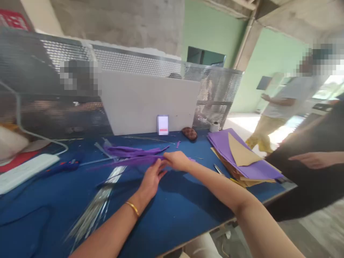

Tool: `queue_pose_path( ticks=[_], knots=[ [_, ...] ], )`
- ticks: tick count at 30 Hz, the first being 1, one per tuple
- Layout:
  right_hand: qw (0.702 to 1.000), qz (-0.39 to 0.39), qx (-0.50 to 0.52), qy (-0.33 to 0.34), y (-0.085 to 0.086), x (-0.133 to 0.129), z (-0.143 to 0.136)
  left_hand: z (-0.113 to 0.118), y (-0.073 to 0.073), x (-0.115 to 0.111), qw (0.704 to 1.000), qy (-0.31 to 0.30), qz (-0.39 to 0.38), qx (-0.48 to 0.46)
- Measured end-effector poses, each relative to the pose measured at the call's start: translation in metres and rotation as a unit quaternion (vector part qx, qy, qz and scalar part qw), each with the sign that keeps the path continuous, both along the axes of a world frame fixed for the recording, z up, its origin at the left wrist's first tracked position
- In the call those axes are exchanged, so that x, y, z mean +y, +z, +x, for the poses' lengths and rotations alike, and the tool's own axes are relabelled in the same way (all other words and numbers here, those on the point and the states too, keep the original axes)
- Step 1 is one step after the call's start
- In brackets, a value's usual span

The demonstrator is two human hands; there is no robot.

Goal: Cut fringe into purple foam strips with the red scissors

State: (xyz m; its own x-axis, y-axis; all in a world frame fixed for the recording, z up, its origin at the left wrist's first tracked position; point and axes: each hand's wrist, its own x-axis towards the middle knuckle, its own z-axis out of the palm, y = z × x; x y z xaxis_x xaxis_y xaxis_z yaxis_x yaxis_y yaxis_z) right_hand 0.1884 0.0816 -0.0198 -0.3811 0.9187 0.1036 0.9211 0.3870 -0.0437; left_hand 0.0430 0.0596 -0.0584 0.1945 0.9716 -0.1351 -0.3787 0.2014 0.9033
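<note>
Both of my hands meet over the middle of the blue table, closed round a purple strip. My left hand pinches it from the near side. Just to the right, my right hand grips the same strip, its fingertips touching the left ones. The strip's far end stretches left and is blurred. Behind it lies a pile of purple strips. Left of my left hand a bundle of thin wires is spread on the table.
Purple and tan sheets are stacked at the right, beside scissors. A phone leans on a white board, near a brown checked case. A glue gun and a white power strip lie left. People stand at the right.
</note>
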Motion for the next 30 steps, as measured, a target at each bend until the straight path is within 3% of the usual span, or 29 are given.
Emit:
queue_pose_path(
  ticks=[4, 7, 10, 16, 21, 26, 28, 30],
  knots=[
    [0.998, -0.048, -0.030, -0.009, -0.009, -0.026, 0.007, -0.005, 0.009, 0.004, 0.998, 0.018, -0.030, -0.060],
    [0.994, -0.064, -0.054, -0.062, -0.010, -0.037, 0.023, -0.009, 0.017, 0.002, 0.983, 0.143, -0.080, -0.078],
    [0.988, -0.059, -0.073, -0.120, -0.010, -0.049, 0.038, -0.011, 0.022, -0.003, 0.973, 0.180, -0.137, -0.042],
    [0.978, -0.037, -0.093, -0.180, -0.017, -0.078, 0.043, -0.007, 0.018, -0.024, 0.977, 0.126, -0.172, 0.013],
    [0.978, 0.008, -0.085, -0.190, -0.022, -0.099, 0.050, -0.023, 0.026, -0.056, 0.981, -0.010, -0.182, 0.065],
    [0.981, 0.040, -0.057, -0.181, -0.030, -0.121, 0.054, -0.049, 0.042, -0.075, 0.927, -0.256, -0.221, 0.163],
    [0.982, 0.053, -0.041, -0.174, -0.035, -0.128, 0.053, -0.056, 0.047, -0.068, 0.906, -0.338, -0.139, 0.214],
    [0.985, 0.066, -0.021, -0.161, -0.040, -0.135, 0.049, -0.060, 0.054, -0.048, 0.887, -0.342, -0.003, 0.311]
  ],
)
